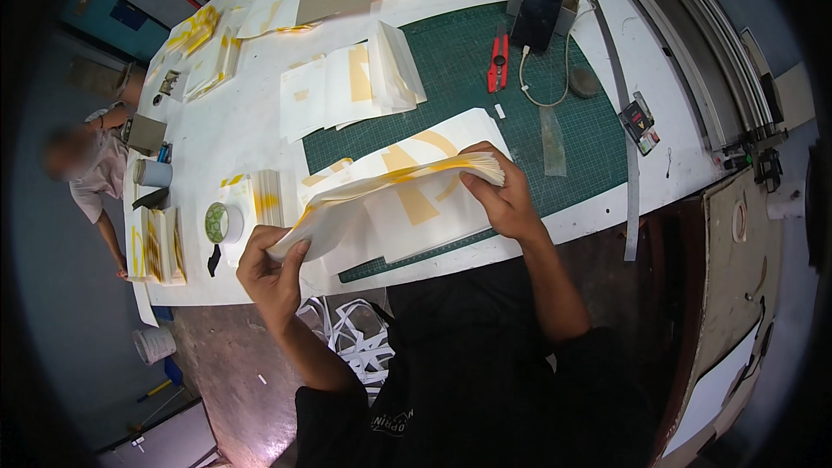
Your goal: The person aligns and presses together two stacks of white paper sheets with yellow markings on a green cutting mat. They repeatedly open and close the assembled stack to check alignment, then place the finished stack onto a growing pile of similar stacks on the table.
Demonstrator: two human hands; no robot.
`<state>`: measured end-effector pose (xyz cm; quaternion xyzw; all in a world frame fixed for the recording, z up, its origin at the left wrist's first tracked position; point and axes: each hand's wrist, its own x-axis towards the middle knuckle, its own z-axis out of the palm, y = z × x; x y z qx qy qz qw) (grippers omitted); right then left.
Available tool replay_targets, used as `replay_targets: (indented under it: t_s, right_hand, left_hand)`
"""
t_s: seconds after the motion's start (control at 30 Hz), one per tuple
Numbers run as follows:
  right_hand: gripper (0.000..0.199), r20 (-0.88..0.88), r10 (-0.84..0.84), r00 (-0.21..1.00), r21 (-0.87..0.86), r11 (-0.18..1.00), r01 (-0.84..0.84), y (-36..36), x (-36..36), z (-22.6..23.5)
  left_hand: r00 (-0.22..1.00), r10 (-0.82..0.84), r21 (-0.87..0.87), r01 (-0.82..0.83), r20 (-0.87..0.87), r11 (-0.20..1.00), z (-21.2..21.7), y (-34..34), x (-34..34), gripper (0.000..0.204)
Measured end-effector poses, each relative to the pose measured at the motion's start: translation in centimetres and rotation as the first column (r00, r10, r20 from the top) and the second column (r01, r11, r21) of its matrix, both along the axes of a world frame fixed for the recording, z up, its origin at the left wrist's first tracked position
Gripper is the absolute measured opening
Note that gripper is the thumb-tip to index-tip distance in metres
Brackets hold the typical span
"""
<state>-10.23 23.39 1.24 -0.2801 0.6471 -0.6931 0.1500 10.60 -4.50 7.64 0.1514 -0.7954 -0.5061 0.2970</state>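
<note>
At nine o'clock a person in a pale shirt [94, 175] stands at the far end of the white surface [243, 126], with a small cup [156, 173] near them. Stacks of yellow-printed sheets [158, 245] lie at the surface's edge toward eight o'clock, and a roll of tape [223, 223] sits just beside them.

The left hand [273, 273], at seven o'clock from the centre, is clamped on the lower-left end of a thick stack of white sheets with yellow marks [390, 195], thumb on top and fingers underneath. The stack runs up toward two o'clock and is lifted above the green cutting mat [572, 134], bowed in the middle. The right hand [503, 199] is clamped on its other end, thumb pressing the fanned edges, so the two hands are apart with the stack between them.

More sheet piles [355, 82] lie at eleven o'clock. A red knife [497, 62] rests on the mat at twelve o'clock, next to a dark box [539, 9] with a white cable [546, 78]. A long metal ruler [626, 130] curves along the mat's right side, at two o'clock.
</note>
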Motion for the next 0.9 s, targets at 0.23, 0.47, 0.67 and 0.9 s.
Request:
replay_targets:
  t_s: [0.23, 0.47, 0.67, 0.9]
  right_hand:
    - [0.035, 0.005, 0.044, 0.999, 0.009, 0.999, -0.044, 0.2, 0.5, -1.0]
    - [0.035, 0.089, -0.014, 0.996, -0.01, 1.0, 0.015, -0.1, 1.1, -1.7]
    - [0.046, 0.074, -0.004, 0.997, -0.03, 1.0, 0.006, -1.1, 1.6, -1.8]
    - [0.075, 0.051, -0.006, 0.999, 0.011, 1.0, 0.005, -1.1, 1.6, -1.8]
  left_hand:
    - [0.99, 0.004, -0.294, 0.037, 0.14, 0.955, 3.1, 0.2, 0.1, 0.042]
    - [0.965, 0.25, -0.834, -0.071, 0.081, 0.547, 6.9, 8.2, -3.0, 0.073]
    - [0.95, 0.08, -0.828, 0.219, 0.301, 0.517, 5.0, 10.9, -8.2, 0.044]
    - [0.933, -0.042, -0.789, 0.325, 0.356, 0.522, 4.5, 9.8, -10.3, 0.017]
